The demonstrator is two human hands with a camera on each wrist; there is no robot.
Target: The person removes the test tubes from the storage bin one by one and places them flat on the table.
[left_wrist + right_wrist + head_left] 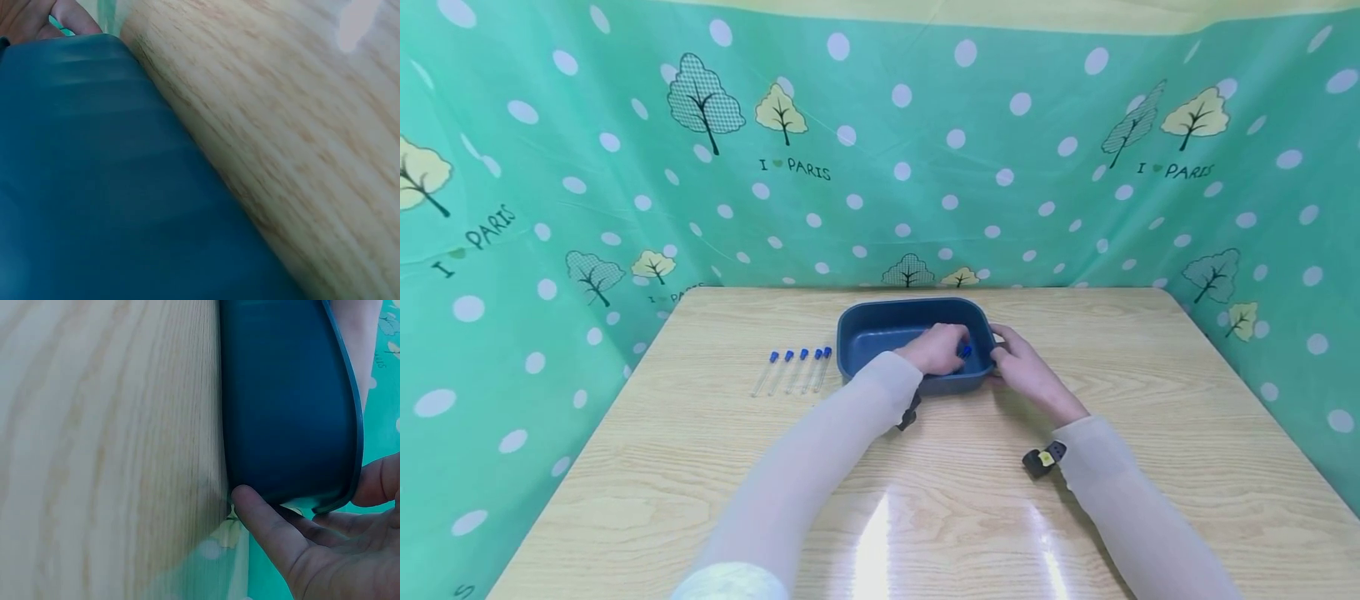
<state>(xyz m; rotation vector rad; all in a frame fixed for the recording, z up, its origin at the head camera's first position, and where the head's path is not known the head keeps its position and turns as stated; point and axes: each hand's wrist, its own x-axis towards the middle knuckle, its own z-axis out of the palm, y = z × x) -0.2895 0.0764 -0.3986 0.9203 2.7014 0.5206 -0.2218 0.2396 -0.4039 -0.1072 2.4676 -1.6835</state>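
My left hand reaches down into a dark blue plastic bin, its fingers curled at a test tube with a blue cap. Most of that tube is hidden by the hand and the bin's wall. At the bin's right end, my right hand grips the rim. Close up in the right wrist view, its thumb and fingers spread over the end wall of the bin. Only the bin's outer wall and part of a hand at its far end appear in the left wrist view.
Several clear test tubes with blue caps lie in a row on the wooden table, left of the bin. A green dotted curtain hangs behind and at both sides. Black wrist cameras sit under both wrists.
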